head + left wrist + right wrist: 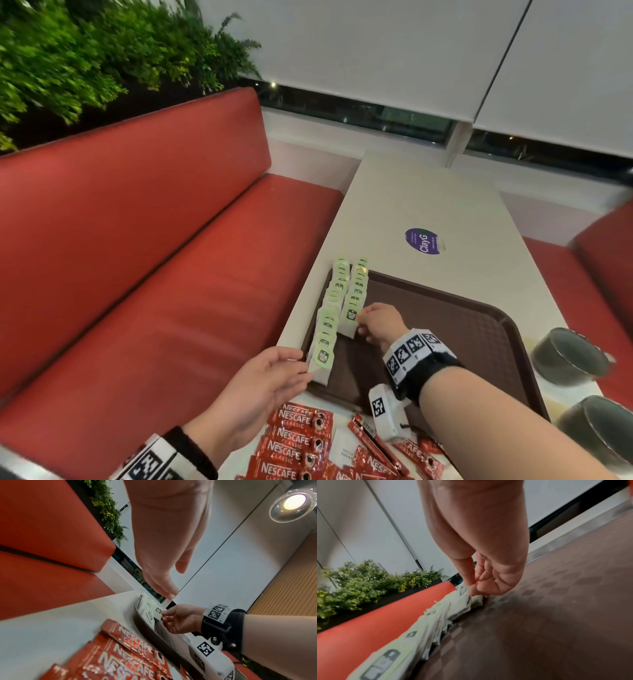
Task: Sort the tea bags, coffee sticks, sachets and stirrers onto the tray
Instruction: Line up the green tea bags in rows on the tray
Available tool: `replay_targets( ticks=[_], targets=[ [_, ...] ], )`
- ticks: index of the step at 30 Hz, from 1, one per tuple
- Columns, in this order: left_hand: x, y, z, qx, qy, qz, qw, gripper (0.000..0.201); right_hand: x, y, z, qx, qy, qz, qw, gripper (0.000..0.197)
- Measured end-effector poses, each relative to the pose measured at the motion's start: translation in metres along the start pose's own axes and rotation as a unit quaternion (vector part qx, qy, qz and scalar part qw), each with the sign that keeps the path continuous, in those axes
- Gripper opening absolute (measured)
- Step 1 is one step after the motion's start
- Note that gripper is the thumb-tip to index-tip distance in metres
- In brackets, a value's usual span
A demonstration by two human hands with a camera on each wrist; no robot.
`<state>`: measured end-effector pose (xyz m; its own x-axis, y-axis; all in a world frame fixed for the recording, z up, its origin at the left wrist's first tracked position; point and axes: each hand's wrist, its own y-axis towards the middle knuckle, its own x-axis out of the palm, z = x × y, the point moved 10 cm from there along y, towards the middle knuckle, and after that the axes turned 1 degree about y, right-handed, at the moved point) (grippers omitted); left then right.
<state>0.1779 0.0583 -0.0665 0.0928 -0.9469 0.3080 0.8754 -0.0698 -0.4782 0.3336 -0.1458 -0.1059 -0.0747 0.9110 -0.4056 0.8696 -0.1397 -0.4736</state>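
Tea bag (351, 315) pinched by right hand (380, 323) over tray (445, 329).

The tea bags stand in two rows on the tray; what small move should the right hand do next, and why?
Probably let go of the tea bag and withdraw. The right hand pinches it at the near end of the second row, already on the tray, while the coffee sticks wait unsorted on the table.

— Where was the right hand (378, 325)?
— Reached forward, ahead of the left, arm bare, wrist strapped, thumb and fingertips (471, 586) pinched together.
— And the left hand (270, 380)?
— Nearer the body, palm turned inward, fingers (164, 588) stretched straight, loosely together, gripping nothing.
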Motion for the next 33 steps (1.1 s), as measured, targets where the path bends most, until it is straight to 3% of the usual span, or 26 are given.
replay_targets(
  ticks=[7, 9, 11, 15, 18, 23, 27, 30, 33],
  targets=[
    [-0.018, -0.008, 0.000, 0.007, 0.006, 0.025, 1.000, 0.021, 0.002, 0.008, -0.008, -0.001, -0.098, -0.005, 0.995, 0.013],
    [-0.019, -0.010, -0.001, 0.008, 0.008, 0.025, 1.000, 0.021, -0.002, 0.000, -0.007, 0.029, -0.103, -0.007, 0.994, 0.007],
    [-0.018, -0.012, -0.002, 0.010, 0.014, 0.022, 1.000, 0.021, -0.014, -0.013, -0.016, 0.004, -0.079, 0.005, 0.997, 0.005],
    [-0.005, -0.015, -0.003, 0.015, 0.024, 0.003, 1.000, 0.020, -0.060, -0.082, -0.030, -0.110, 0.028, -0.008, 0.993, 0.012],
    [0.013, -0.017, -0.006, 0.023, 0.058, -0.015, 0.998, 0.022, -0.112, -0.155, -0.020, -0.180, 0.008, -0.013, 0.983, 0.008],
    [0.067, -0.019, -0.018, 0.024, 0.148, -0.052, 0.987, 0.021, -0.215, -0.238, 0.073, -0.129, -0.058, 0.103, 0.985, 0.007],
    [0.124, -0.027, -0.035, 0.043, 0.274, -0.094, 0.956, 0.016, -0.255, -0.267, 0.156, -0.048, -0.169, 0.161, 0.971, 0.010],
    [0.167, -0.042, -0.052, 0.081, 0.401, -0.132, 0.903, 0.011, -0.253, -0.272, 0.203, -0.020, -0.273, 0.137, 0.952, 0.015],
    [0.207, -0.053, -0.071, 0.117, 0.487, -0.172, 0.848, 0.009, -0.246, -0.277, 0.218, -0.052, -0.319, 0.129, 0.937, 0.031]
  ],
)
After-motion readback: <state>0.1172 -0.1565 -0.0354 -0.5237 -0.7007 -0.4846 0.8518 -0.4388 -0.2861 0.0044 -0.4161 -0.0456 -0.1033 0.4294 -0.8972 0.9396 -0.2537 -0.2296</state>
